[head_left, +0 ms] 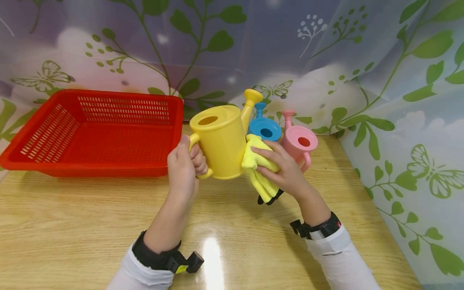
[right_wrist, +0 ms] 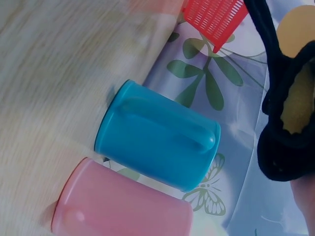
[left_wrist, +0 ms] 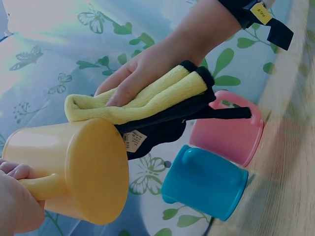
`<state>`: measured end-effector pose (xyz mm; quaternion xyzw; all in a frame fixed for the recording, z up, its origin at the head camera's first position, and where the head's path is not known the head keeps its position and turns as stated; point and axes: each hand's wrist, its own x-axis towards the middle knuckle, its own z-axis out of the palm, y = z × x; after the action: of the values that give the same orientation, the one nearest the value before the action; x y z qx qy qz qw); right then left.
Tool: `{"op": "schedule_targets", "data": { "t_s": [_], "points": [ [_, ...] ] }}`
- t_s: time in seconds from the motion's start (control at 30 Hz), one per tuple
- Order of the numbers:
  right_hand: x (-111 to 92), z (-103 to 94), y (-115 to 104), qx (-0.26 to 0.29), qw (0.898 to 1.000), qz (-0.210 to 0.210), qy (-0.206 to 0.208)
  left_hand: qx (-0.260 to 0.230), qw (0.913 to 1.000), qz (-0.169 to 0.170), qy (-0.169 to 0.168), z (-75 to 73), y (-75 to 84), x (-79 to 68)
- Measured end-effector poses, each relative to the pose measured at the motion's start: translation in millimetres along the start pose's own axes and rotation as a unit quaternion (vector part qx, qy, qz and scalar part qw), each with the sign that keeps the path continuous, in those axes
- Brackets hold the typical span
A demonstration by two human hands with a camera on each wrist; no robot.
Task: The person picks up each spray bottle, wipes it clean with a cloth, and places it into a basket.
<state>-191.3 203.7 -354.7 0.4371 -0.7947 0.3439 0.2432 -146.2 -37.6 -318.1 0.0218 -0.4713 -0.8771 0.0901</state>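
Note:
A yellow watering can (head_left: 222, 141) is raised above the table, its spout pointing up to the right. My left hand (head_left: 184, 163) grips its handle, fingers curled round it. In the left wrist view the can's flat base (left_wrist: 98, 172) shows. My right hand (head_left: 282, 167) holds a folded yellow cloth (head_left: 264, 155) against the can's right side. The cloth has a black backing (left_wrist: 162, 130) with a white label and a strap, seen in the left wrist view. Just behind the right hand stand a blue watering can (head_left: 266, 128) and a pink watering can (head_left: 298, 141), side by side.
A red plastic basket (head_left: 108, 170) with slotted walls stands at the left of the wooden table (head_left: 90, 225). A printed curtain (head_left: 127, 40) with leaves and butterflies hangs along the back and the right side, close to the blue and pink cans.

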Motion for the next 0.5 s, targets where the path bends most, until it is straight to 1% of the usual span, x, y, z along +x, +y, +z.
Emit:
{"op": "schedule_targets", "data": {
  "t_s": [0.23, 0.37, 0.5],
  "points": [
    [9, -1.9, -2, -0.028, 0.999, 0.029, 0.019, 0.010, 0.9999, -0.013, -0.005, 1.9, -0.9, -2.1],
    [14, -3.1, -3, -0.046, 0.998, 0.036, 0.036, 0.008, 0.9998, -0.009, -0.014, 3.2, -1.2, -2.8],
    [19, -3.8, -2, -0.051, 0.997, 0.039, 0.048, 0.006, 0.9998, -0.006, -0.019, 4.5, -0.4, -3.4]
  ]
}}
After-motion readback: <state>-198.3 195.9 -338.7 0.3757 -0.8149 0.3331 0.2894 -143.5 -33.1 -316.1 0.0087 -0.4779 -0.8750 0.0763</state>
